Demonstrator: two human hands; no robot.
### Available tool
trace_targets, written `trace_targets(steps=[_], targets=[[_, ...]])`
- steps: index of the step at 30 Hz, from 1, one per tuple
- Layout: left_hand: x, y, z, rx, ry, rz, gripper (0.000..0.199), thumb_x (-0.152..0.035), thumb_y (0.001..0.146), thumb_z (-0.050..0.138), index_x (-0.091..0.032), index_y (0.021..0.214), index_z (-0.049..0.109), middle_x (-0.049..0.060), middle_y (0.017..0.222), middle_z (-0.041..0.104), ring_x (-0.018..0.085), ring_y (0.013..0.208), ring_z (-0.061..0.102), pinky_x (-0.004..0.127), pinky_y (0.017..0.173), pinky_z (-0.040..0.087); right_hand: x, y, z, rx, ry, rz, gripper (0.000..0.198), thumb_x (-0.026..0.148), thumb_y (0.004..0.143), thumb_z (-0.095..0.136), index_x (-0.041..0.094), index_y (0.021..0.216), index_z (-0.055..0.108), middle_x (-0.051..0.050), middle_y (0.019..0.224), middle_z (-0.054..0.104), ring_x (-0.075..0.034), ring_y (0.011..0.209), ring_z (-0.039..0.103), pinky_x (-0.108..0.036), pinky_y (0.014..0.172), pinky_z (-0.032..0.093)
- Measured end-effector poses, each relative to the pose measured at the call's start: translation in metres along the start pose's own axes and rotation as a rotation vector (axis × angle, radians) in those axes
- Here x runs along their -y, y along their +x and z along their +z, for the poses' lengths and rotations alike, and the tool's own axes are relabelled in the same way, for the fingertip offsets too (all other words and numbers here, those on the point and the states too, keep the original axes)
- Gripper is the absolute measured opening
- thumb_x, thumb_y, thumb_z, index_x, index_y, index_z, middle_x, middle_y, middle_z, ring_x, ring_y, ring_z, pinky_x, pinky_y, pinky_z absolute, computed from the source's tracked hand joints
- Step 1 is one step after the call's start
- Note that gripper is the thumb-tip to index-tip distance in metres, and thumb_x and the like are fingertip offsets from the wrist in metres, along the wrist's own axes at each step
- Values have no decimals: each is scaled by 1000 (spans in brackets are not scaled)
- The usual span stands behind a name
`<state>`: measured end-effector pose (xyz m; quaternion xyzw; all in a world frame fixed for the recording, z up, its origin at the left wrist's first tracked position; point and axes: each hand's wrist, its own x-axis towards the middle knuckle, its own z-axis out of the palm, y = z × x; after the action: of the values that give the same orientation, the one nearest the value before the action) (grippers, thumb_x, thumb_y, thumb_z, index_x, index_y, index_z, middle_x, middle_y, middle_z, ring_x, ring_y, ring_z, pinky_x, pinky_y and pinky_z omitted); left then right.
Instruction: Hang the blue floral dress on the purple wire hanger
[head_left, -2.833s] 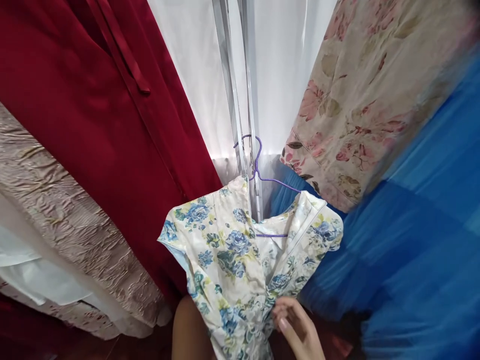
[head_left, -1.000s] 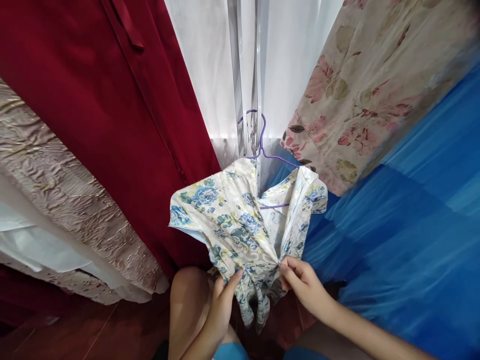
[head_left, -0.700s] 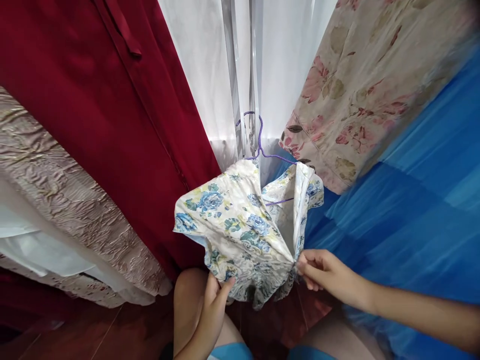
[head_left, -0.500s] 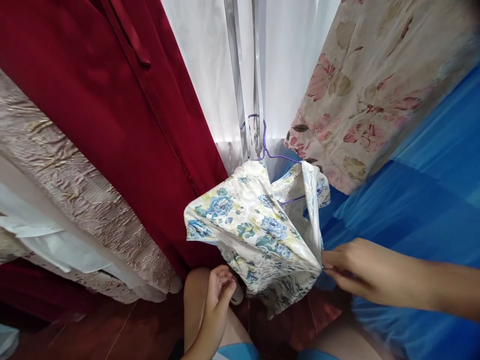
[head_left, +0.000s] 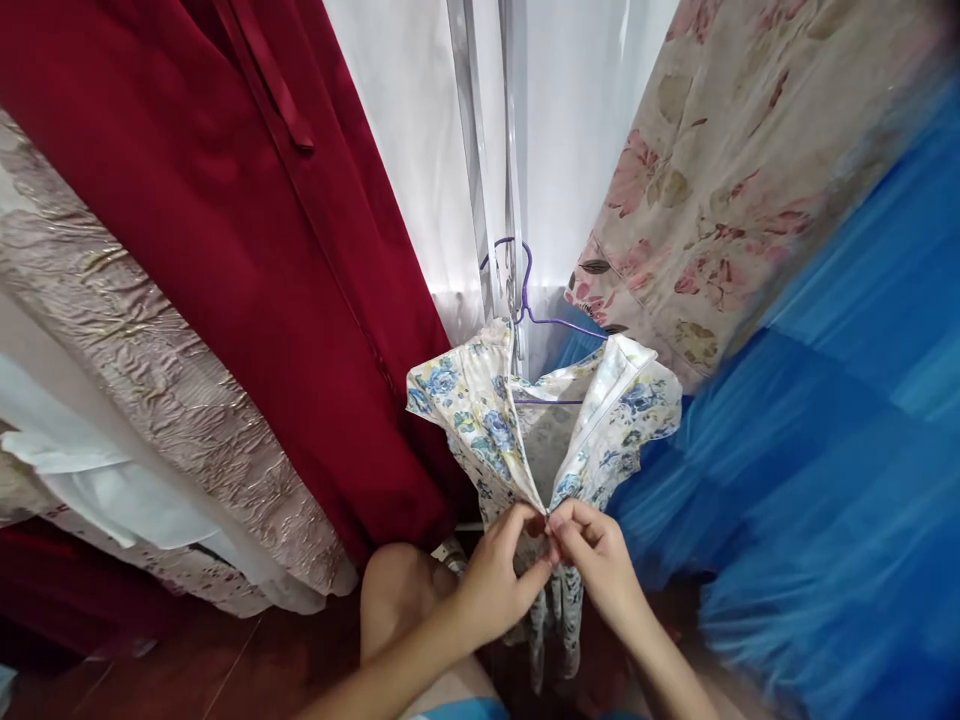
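Note:
A white dress with blue flowers (head_left: 480,415) hangs on a purple hanger (head_left: 525,285), its open zipper edges forming a V. At the bottom of that V my left hand (head_left: 499,580) is closed, pinching the fabric beside the zipper. My right hand (head_left: 592,550) is also closed, thumb and finger pinched on the dress at the same point, touching my left hand. Whether the zipper pull sits between the right fingers is hidden. Below both hands the lower part of the dress falls in folds.
Long garments surround the dress: a dark red one (head_left: 300,300) and a textured beige one (head_left: 165,330) to the left, white cloth (head_left: 405,130) behind, pink-flowered cloth (head_left: 720,200) and blue tulle (head_left: 817,480) to the right. My bent knee (head_left: 397,590) is close below, above the reddish tiled floor (head_left: 217,660).
My left hand has moved up and right to grip the dress. My right hand has come left to the centre with the fabric, and the dress has turned to face me.

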<state>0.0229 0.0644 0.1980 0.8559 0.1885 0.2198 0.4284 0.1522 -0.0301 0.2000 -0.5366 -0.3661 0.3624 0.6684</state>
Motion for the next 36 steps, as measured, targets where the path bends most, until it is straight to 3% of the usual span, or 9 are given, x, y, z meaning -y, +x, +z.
trace_targets(steps=[6, 11, 14, 19, 25, 28, 30, 34, 36], targets=[[-8, 39, -25, 129, 381, 307, 13, -16, 84, 61, -19, 79, 50, 2, 80, 60, 20, 81, 58, 31, 74, 41, 4, 2, 3, -131, 22, 3, 33, 41, 89, 65, 17, 68, 59, 6, 49, 46, -8, 46, 36, -22, 48, 27], [-9, 43, -16, 57, 287, 235, 23, -12, 80, 54, -20, 66, 38, -3, 61, 50, 13, 59, 52, 25, 57, 35, 13, 11, -4, -95, 72, 93, 37, 42, 88, 67, 16, 63, 59, 4, 41, 53, -6, 37, 35, -21, 43, 25], [-4, 44, -18, 143, 443, 283, 16, -14, 76, 56, -20, 67, 44, -2, 59, 52, 15, 56, 53, 27, 55, 33, 23, 31, -6, -124, 136, 66, 33, 39, 86, 67, 15, 64, 63, 3, 42, 54, -6, 37, 34, -20, 41, 22], [-8, 52, -33, 393, 773, 367, 2, -20, 76, 55, -19, 74, 56, 4, 71, 65, 23, 63, 63, 31, 56, 37, 71, 86, -2, -108, 184, -46, 33, 34, 79, 69, 14, 54, 63, 2, 45, 56, -4, 36, 32, -21, 38, 19], [-13, 48, -21, 464, 777, 347, 6, -21, 77, 57, -18, 73, 60, 5, 69, 67, 24, 63, 64, 31, 54, 39, 137, 135, 11, -94, 162, -217, 28, 29, 76, 67, 15, 52, 62, 1, 46, 57, -4, 37, 33, -20, 38, 21], [-9, 44, -16, 367, 542, 279, 12, -22, 88, 58, -20, 79, 65, 1, 72, 68, 18, 65, 64, 27, 58, 42, 142, 134, 11, -99, 113, -244, 23, 30, 78, 67, 14, 61, 67, 2, 46, 58, -5, 37, 36, -19, 37, 23], [-10, 47, -23, 187, 328, 262, 12, -27, 94, 59, -22, 90, 68, -1, 75, 68, 14, 65, 63, 24, 63, 45, 135, 127, 10, -97, 84, -238, 20, 30, 80, 65, 14, 69, 69, 3, 45, 57, -6, 38, 38, -19, 38, 25], [-33, 74, -60, -307, 52, 352, 26, -29, 98, 56, -23, 123, 60, -3, 70, 60, 12, 62, 58, 23, 64, 46, 114, 110, 6, -79, 43, -252, 18, 28, 84, 63, 16, 72, 67, 5, 45, 56, -6, 40, 41, -18, 41, 29], [-50, 95, -79, -347, 88, 404, 39, -29, 100, 53, -24, 138, 52, -4, 71, 59, 12, 63, 58, 23, 64, 45, 106, 107, 5, -66, 20, -277, 17, 28, 86, 60, 17, 74, 65, 5, 46, 56, -7, 40, 41, -18, 43, 31]])
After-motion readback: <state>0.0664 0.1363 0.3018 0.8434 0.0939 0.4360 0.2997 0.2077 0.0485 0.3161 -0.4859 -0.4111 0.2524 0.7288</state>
